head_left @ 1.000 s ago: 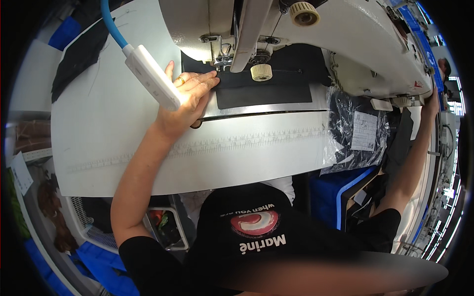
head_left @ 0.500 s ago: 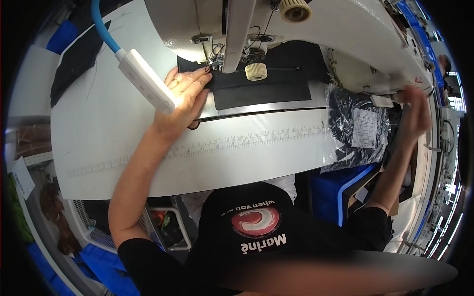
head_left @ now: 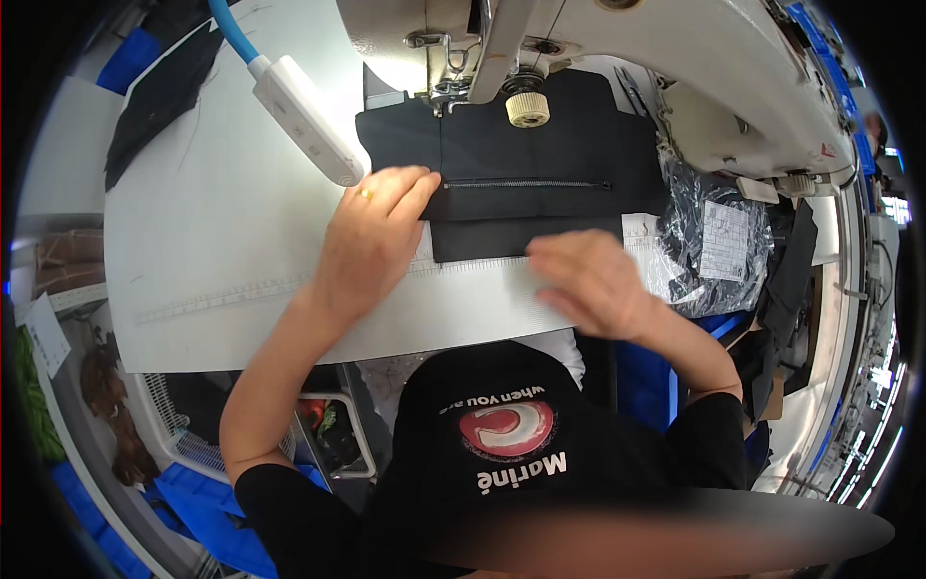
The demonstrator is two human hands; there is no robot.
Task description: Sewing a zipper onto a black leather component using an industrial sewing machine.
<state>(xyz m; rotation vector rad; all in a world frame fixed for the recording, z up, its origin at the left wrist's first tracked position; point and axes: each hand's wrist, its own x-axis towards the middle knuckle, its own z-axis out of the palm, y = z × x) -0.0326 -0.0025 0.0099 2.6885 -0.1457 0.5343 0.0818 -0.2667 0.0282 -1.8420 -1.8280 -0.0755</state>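
A black fabric piece (head_left: 569, 145) with a zipper (head_left: 526, 183) set across it lies partly beneath the sewing machine's presser foot (head_left: 449, 96). A lower black flap (head_left: 482, 241) of it reaches over the printed ruler on the table. My left hand (head_left: 376, 232) is closed at the fabric's left edge, near the zipper's end; its thumb is hidden. Over the flap's lower right corner hovers my right hand (head_left: 598, 285), slightly blurred, with fingers and thumb apart and nothing seen between them.
A white lamp (head_left: 307, 121) on a blue neck hangs just above my left hand. Scissors (head_left: 632, 92) lie behind the fabric. On the right rests a clear plastic bag (head_left: 719, 241) of dark material with a label. Another black cloth (head_left: 159, 106) lies far left.
The fabric has come toward me from under the machine, baring the whole zipper. My left hand has shifted nearer with it. My right hand has come from the machine's right end to the flap.
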